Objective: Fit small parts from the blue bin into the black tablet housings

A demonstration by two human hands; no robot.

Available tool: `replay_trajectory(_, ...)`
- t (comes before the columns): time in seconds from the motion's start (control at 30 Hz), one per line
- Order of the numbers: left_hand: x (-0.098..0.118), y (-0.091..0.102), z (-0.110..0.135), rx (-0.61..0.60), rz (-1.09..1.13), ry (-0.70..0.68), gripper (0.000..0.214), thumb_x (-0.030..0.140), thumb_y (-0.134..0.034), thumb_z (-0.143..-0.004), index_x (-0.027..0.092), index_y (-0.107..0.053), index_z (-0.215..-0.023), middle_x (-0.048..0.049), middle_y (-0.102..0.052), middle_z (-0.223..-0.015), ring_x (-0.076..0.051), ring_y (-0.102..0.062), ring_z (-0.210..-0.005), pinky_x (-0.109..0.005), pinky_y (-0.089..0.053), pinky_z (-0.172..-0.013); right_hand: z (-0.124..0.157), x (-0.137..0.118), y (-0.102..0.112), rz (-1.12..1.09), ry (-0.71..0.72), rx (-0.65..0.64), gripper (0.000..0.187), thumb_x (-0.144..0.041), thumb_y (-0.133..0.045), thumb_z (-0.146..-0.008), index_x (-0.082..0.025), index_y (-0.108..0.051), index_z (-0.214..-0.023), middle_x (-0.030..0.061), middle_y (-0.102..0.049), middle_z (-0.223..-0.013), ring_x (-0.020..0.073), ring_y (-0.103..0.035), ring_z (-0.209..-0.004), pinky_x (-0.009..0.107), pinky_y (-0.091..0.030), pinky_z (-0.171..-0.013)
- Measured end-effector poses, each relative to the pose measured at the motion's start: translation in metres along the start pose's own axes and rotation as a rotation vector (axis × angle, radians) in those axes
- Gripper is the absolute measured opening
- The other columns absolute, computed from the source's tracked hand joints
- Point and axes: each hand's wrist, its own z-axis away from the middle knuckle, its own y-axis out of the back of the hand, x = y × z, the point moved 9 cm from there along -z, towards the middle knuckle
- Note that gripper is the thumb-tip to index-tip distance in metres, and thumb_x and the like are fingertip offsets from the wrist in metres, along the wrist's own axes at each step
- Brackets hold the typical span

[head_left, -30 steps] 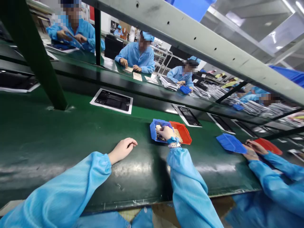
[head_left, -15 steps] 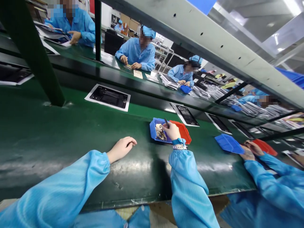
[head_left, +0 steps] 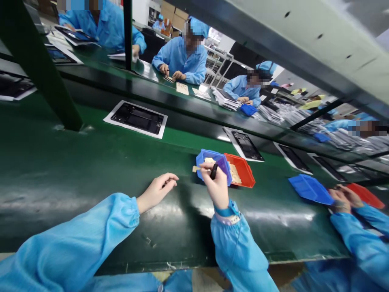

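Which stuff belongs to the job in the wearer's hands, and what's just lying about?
In the job:
dark tool, held in the right hand
small beige piece, at that hand
nearer blue bin, right by it
nearer red bin, probably

Seemingly just lying about:
dark panel, untouched, link unclear
stacked sheets, across the line

no lettering, label, brand, number or sign can be read; the small marks on one pale sheet (head_left: 182, 88) are too tiny to make out.
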Motion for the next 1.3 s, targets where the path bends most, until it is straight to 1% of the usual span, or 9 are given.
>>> replay_trajectory(0.13,0.006,0.003,-0.001,0.033,-0.008,-0.01,0.013,0.026,-0.047,-0.086,0.016,-0.056,-0.087,-0.0018,-0.06,-0.081,-0.014,-0.056,-0.076,-0.024,-0.045,-0.07,0.031,-0.007,-0.051,-0.208,0.018,-0.152,0.014,-0.032,-0.055,-0.08,-0.02,-0.056,-0.087,-0.0008,-0.058,-0.069,0.0117,-0.05,-0.054,0.024,-0.043,-0.053)
replay_trajectory(0.23,0.01,0.005,-0.003,0.038,-0.076,-0.023,0.007,0.019,-0.05,-0.082,0.016,-0.054,-0.077,0.0008,-0.055,-0.073,-0.012,-0.052,-0.069,-0.023,-0.042,-0.066,0.04,0.004,-0.065,-0.33,-0.014,-0.198,0.015,-0.032,-0.058,-0.08,-0.021,-0.051,-0.087,-0.0013,-0.057,-0.07,0.0105,-0.049,-0.053,0.023,-0.041,-0.051)
replay_trajectory(0.37,0.018,-0.003,-0.002,-0.049,-0.118,-0.119,0.008,0.012,-0.051,-0.08,0.016,-0.055,-0.074,0.0001,-0.055,-0.074,-0.012,-0.052,-0.072,-0.023,-0.041,-0.068,0.042,0.014,-0.06,-0.368,-0.023,-0.163,0.011,-0.029,-0.062,-0.079,-0.02,-0.056,-0.076,-0.0006,-0.057,-0.07,0.0099,-0.045,-0.051,0.024,-0.038,-0.049)
replay_trajectory(0.43,0.022,-0.006,0.0,-0.081,-0.126,-0.161,0.008,0.012,-0.052,-0.081,0.016,-0.056,-0.075,-0.001,-0.056,-0.077,-0.013,-0.053,-0.076,-0.024,-0.042,-0.071,0.042,0.011,-0.056,-0.326,0.008,-0.132,0.011,-0.026,-0.061,-0.08,-0.019,-0.059,-0.071,0.001,-0.06,-0.073,0.0115,-0.049,-0.056,0.025,-0.04,-0.053)
replay_trajectory(0.6,0.021,0.0,0.001,-0.027,-0.135,-0.157,0.007,0.014,-0.056,-0.082,0.016,-0.06,-0.077,-0.0038,-0.056,-0.084,-0.014,-0.056,-0.082,-0.026,-0.044,-0.077,0.049,-0.003,-0.061,-0.339,0.095,-0.219,0.012,-0.023,-0.057,-0.083,-0.02,-0.068,-0.08,0.0036,-0.067,-0.079,0.0164,-0.061,-0.073,0.028,-0.047,-0.066)
replay_trajectory(0.83,0.021,0.001,0.002,-0.021,-0.147,-0.168,0.007,0.013,-0.057,-0.081,0.016,-0.062,-0.078,-0.0043,-0.056,-0.088,-0.014,-0.057,-0.084,-0.026,-0.045,-0.078,0.053,0.004,-0.059,-0.284,0.003,-0.203,0.013,-0.027,-0.06,-0.08,-0.019,-0.071,-0.081,0.0018,-0.069,-0.07,0.0104,-0.049,-0.049,0.025,-0.04,-0.05)
replay_trajectory(1.0,0.021,0.0,0.003,-0.029,-0.164,-0.182,0.006,0.012,-0.058,-0.08,0.016,-0.061,-0.077,-0.0039,-0.055,-0.089,-0.013,-0.057,-0.084,-0.026,-0.045,-0.078,0.053,0.001,-0.059,-0.259,0.001,-0.199,0.013,-0.028,-0.063,-0.077,-0.018,-0.071,-0.08,0.0012,-0.067,-0.068,0.0095,-0.047,-0.048,0.024,-0.039,-0.049)
replay_trajectory(1.13,0.023,0.0,0.004,-0.016,-0.204,-0.19,0.006,0.012,-0.058,-0.08,0.017,-0.061,-0.078,-0.0048,-0.054,-0.093,-0.014,-0.056,-0.087,-0.028,-0.045,-0.08,0.053,0.01,-0.063,-0.287,-0.081,-0.214,0.015,-0.029,-0.061,-0.078,-0.018,-0.07,-0.078,0.0,-0.064,-0.061,0.0092,-0.043,-0.045,0.024,-0.036,-0.046)
replay_trajectory(1.3,0.024,0.0,0.004,-0.03,-0.229,-0.178,0.007,0.013,-0.057,-0.08,0.018,-0.061,-0.079,-0.005,-0.053,-0.095,-0.015,-0.055,-0.09,-0.029,-0.045,-0.082,0.054,0.02,-0.074,-0.397,-0.174,-0.283,0.017,-0.033,-0.06,-0.08,-0.018,-0.066,-0.075,0.0011,-0.063,-0.063,0.0132,-0.054,-0.055,0.025,-0.042,-0.053)
